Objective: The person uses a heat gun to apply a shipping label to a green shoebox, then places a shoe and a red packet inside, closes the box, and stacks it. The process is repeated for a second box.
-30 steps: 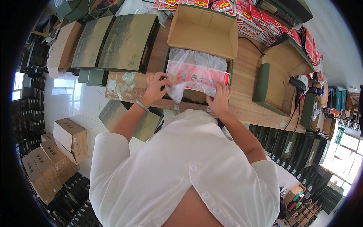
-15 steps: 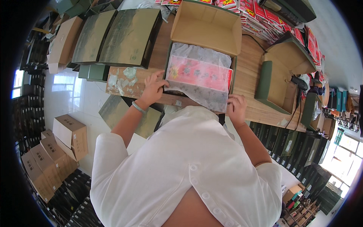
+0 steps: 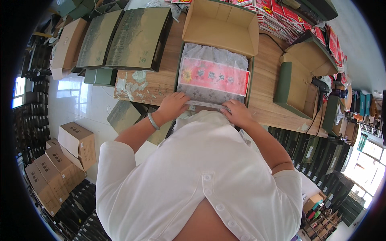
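In front of me on the table stands an open box, its brown-lined lid (image 3: 220, 26) tipped back. Inside lies thin whitish tissue paper (image 3: 215, 53) with a dark print. A red printed packet or card (image 3: 215, 76) shows with it, its near part under a fold of the paper. At the box's near left corner, my left hand (image 3: 173, 105) has its fingers bent over the near edge of the paper. My right hand (image 3: 238, 111) grips the same edge farther right, fingers curled. A pale strip of paper runs between both hands. The fingertips are partly hidden.
Closed olive boxes (image 3: 138, 38) stand at the left of the table, beside scraps of pale paper (image 3: 138, 76). On the right is an open green box (image 3: 295, 88) with a dark corded tool (image 3: 320, 85). Red packets (image 3: 277, 20) pile up at the back. Brown cartons (image 3: 76, 146) sit on the floor.
Both hands have moved inward and nearer to me along the box's front. The paper that hung over the front right now lies straighter, with more of the packet's red face showing.
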The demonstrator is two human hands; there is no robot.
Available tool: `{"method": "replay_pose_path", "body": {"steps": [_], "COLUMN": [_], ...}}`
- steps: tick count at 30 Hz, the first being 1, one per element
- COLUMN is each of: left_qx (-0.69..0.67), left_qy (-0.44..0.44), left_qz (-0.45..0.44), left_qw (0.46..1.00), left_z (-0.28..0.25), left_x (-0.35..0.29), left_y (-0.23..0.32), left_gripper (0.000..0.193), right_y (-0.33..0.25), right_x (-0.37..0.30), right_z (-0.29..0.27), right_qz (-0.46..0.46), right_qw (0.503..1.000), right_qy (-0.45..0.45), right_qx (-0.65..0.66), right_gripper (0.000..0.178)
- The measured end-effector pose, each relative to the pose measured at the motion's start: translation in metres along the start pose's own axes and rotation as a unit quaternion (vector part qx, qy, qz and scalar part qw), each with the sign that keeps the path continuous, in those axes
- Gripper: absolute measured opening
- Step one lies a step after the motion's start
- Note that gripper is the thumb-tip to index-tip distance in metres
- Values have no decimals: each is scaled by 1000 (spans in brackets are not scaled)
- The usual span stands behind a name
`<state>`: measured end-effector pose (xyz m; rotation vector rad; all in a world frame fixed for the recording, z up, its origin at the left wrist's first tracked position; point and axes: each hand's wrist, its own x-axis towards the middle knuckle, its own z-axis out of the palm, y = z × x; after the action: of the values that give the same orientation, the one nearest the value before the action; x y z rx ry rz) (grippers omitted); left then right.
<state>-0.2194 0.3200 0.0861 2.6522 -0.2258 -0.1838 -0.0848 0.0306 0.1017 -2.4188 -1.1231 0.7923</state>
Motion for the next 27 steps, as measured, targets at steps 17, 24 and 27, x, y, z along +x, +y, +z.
{"method": "replay_pose_path", "body": {"steps": [17, 24, 27], "left_qx": [85, 133, 136], "left_qy": [11, -14, 7], "left_qz": [-76, -131, -87], "left_qw": [993, 982, 987], "left_z": [1, -13, -14], "left_x": [-2, 2, 0], "left_y": [10, 13, 6], "left_gripper": [36, 32, 29], "right_y": [-5, 27, 34], "right_x": [-4, 5, 16], "right_z": [-11, 9, -2], "right_qz": [97, 101, 101], "right_qw": [994, 988, 979], "right_qy": [-37, -114, -176], "right_qx": [-15, -40, 0], "right_gripper": [56, 58, 58]}}
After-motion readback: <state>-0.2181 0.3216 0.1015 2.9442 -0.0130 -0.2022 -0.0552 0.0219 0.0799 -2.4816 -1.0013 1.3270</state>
